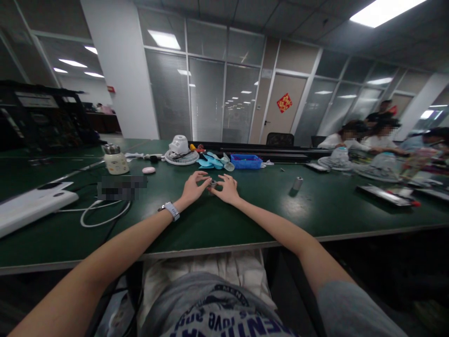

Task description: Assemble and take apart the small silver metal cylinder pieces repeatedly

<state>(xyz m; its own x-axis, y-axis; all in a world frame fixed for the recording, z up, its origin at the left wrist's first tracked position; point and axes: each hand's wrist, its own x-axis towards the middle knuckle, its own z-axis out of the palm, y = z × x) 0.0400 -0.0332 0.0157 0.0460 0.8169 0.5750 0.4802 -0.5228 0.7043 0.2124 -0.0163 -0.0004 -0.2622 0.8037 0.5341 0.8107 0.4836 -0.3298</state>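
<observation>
Over the green table, both hands meet at a small round grey metal part [212, 183], too small to make out fully. My left hand [194, 188], with a pale watch on its wrist, pinches it from the left between thumb and finger. From the other side, my right hand [228, 189] has its thumb and fingers closed on the same part. To the right stands a short silver metal cylinder [298, 183], apart from my hands. Behind them lie light blue fan blades [211, 161] and a blue plastic bin [246, 161].
A white fan housing [178, 145] rests with a round grille [181, 158] at the back. On the left are a cream flask [116, 162], a pink oval object [148, 170], a white cable [84, 219] and a white device [35, 208]. Several people sit at the right.
</observation>
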